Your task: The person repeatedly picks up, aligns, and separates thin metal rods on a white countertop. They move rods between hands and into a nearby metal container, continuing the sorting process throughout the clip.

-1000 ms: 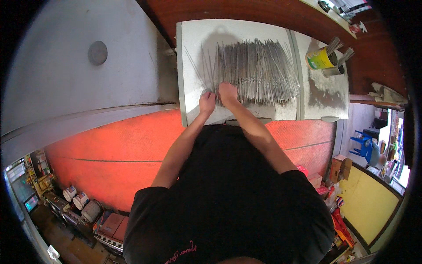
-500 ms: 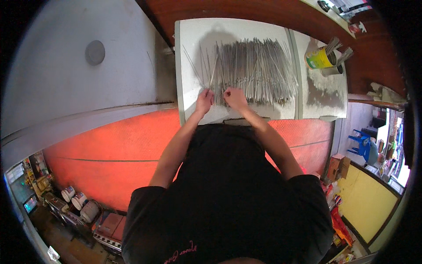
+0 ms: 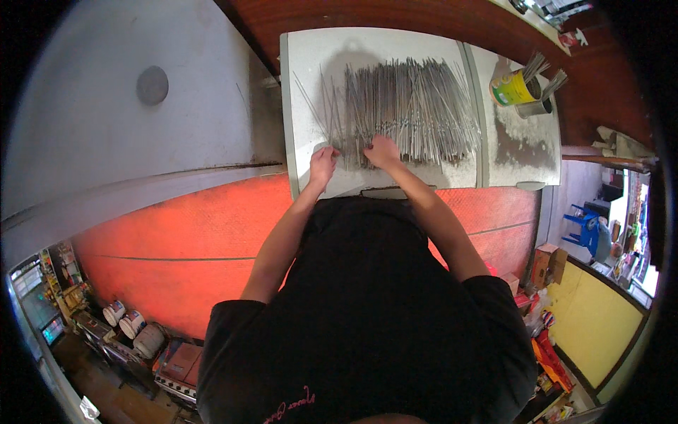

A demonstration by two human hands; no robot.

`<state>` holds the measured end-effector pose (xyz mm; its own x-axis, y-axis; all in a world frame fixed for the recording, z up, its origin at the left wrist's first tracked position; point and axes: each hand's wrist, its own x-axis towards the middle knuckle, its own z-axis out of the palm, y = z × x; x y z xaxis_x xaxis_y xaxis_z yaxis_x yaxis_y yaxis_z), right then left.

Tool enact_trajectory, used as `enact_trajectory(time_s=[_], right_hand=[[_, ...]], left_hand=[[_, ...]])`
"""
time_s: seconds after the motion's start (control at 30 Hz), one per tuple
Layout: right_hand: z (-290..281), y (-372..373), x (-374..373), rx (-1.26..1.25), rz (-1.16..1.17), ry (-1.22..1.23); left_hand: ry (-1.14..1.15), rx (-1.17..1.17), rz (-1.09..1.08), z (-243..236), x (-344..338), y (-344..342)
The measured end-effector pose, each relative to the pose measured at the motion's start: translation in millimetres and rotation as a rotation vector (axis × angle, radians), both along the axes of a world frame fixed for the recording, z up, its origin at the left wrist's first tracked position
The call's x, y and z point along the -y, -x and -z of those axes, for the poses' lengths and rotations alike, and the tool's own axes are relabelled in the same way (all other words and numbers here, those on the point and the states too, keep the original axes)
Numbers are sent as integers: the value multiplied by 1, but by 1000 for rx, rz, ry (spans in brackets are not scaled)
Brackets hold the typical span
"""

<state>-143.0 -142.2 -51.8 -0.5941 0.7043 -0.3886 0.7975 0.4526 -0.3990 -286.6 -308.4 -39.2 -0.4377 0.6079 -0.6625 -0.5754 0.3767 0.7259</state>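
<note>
Rods (image 3: 417, 106) lie left of cans (image 3: 510, 90) (more inside).

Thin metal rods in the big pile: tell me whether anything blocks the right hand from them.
Nothing visible does. The right hand is already over the near part of the thin metal rods; the yellow can stands clear, beyond their right side.

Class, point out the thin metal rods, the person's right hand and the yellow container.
Thin metal rods (image 3: 417, 106): head view, middle of the pile.
Right hand (image 3: 384, 151): head view, back of hand.
Yellow container (image 3: 510, 90): head view, outer side.
</note>
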Motion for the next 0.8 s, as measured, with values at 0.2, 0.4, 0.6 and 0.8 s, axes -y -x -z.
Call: enact_trajectory(time_s=[0.2,0.4,0.6,0.8], right_hand=[[-25,-8,30,-483,-53,161],[-56,11,28,-395,-4,595],[-11,18,-2,-148,-26,-87],[-9,25,4,68,-31,-150]], left_hand=[[-41,-32,83,-5,-23,-7],[-163,-177,75,-1,-24,-11],[-94,-90,46,-21,6,-3],[-229,68,84,-15,60,-29]])
